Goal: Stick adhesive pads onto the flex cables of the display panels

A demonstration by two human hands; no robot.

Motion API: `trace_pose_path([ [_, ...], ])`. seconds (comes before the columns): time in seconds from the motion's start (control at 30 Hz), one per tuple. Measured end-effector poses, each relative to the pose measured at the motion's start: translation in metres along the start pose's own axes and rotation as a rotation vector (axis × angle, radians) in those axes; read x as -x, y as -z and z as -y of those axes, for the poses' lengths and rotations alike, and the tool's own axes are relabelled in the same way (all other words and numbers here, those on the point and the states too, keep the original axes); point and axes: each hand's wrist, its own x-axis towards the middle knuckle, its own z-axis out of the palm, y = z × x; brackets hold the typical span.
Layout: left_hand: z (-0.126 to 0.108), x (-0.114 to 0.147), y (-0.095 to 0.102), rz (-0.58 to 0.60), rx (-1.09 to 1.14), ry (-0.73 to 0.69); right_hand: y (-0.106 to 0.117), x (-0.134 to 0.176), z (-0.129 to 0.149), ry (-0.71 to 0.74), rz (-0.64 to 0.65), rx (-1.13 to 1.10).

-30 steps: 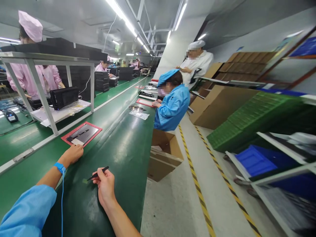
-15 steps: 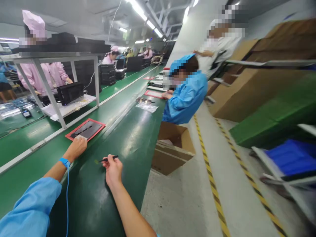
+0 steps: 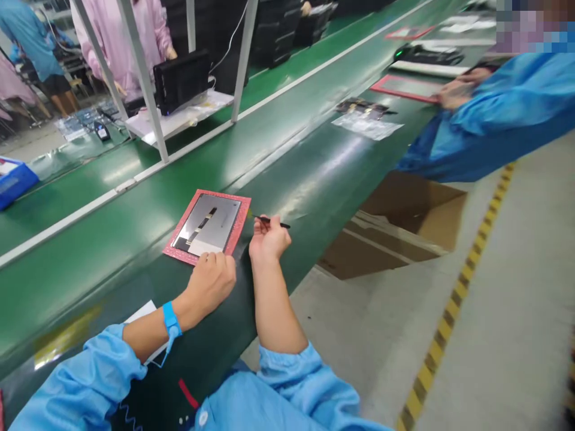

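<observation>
That thin silvery panel (image 3: 224, 215) with the dark strip (image 3: 204, 226) across it is lying flat on a red bubble sheet (image 3: 243, 214), and the sheet sticks out past it all round, I'd guess so the panel never rubs on the green tabletop (image 3: 278, 173). It's set in from the tabletop's near edge, well short of the white rail (image 3: 126, 185) on the far side, so an easy reach for both arms imo. Left hand (image 3: 213, 281) has its fingers curled down at the panel's near side, by the pale patch; probably steadying things, but the fingertips are hidden from where I'm standing, so can't tell if it's actually pinching anything. Right hand (image 3: 269, 240) is closed around black tweezers (image 3: 279, 224), held pen-style, which looks like a fine-control grip to me. They point at the sheet's right edge, and there's a tiny yellow-green bit (image 3: 250, 213) by the tip, too blurry to say if it's caught. There's a blue strap (image 3: 171, 321) on the left wrist too, maybe for static. Clear plastic bag (image 3: 368, 126) sits farther along, near the tabletop's edge by the co-worker's sleeve (image 3: 516, 96), well away from the panel.
</observation>
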Motion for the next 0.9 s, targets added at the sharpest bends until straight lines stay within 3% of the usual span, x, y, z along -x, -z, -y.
trace_pose_path([
  [0.13,-0.06,0.031,0.009,-0.04,0.118,-0.007,0.014,0.007,0.0,-0.034,0.108,0.066],
  [0.23,-0.085,0.052,0.014,-0.08,0.222,-0.038,0.029,0.014,0.001,-0.082,0.232,0.147],
  [0.33,-0.084,0.076,0.014,-0.126,0.3,0.063,0.043,0.016,0.004,-0.099,0.339,0.234],
  [0.43,-0.068,0.101,0.003,-0.179,0.328,0.432,0.051,0.015,0.007,-0.089,0.413,0.313],
  [0.5,-0.064,0.114,-0.008,-0.17,0.317,0.555,0.053,0.014,0.008,-0.085,0.444,0.355],
  [0.6,-0.076,0.127,-0.017,-0.136,0.284,0.507,0.051,0.014,0.006,-0.061,0.498,0.426],
  [0.73,-0.101,0.132,-0.013,-0.124,0.319,0.537,0.047,0.017,0.007,-0.032,0.605,0.539],
  [0.9,-0.111,0.13,-0.009,-0.174,0.376,0.589,0.046,0.031,0.03,-0.067,0.726,0.699],
])
